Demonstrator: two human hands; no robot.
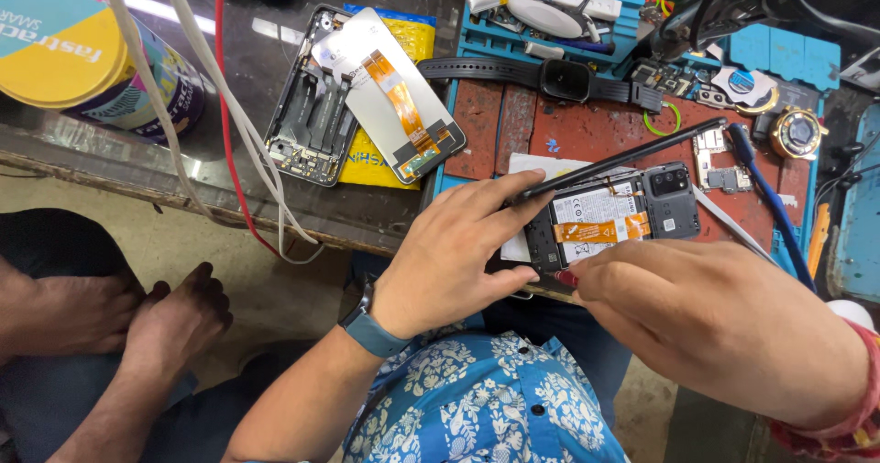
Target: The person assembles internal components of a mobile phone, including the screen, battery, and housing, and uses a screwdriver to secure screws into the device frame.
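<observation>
Cluttered repair bench: worn red mat [587,128] on the work side, dark glossy tabletop [229,69] on the other, blue plastic tray [550,23] of small parts at the back edge.

Left hand [449,261] grips the opened phone [610,215]. Index finger [509,192] lies stretched along the phone's far edge, thumb presses the near edge, so the phone body is pinched between them. Other fingers curl under; can't tell how they sit. Thin black panel [623,159] is lifted at an angle just past the index fingertip. Grey-blue band on the wrist.

Right hand [724,321] sits just beside the phone's near edge, fingers bunched tight around a small red-tipped tool [566,278] whose tip touches the phone's lower corner. Most of the tool is hidden.

Inside the phone: white battery label, rectangular, with an orange flat cable across it; dark square camera block at the end away from the left fingers.

Beyond the left fingertips: second stripped phone frame [307,105], grey metal; a pale panel with an orange ribbon cable [394,92] leans across it; yellow glossy pouch [385,151] underneath. Black smartwatch [559,78] lies flat behind the index finger. Far from both hands, a round tub [82,50] with a yellow, teal and pink lid. White and red cables [225,105] hang over the bench edge.

Another person's hands [137,316] rest well apart from the left wrist.
</observation>
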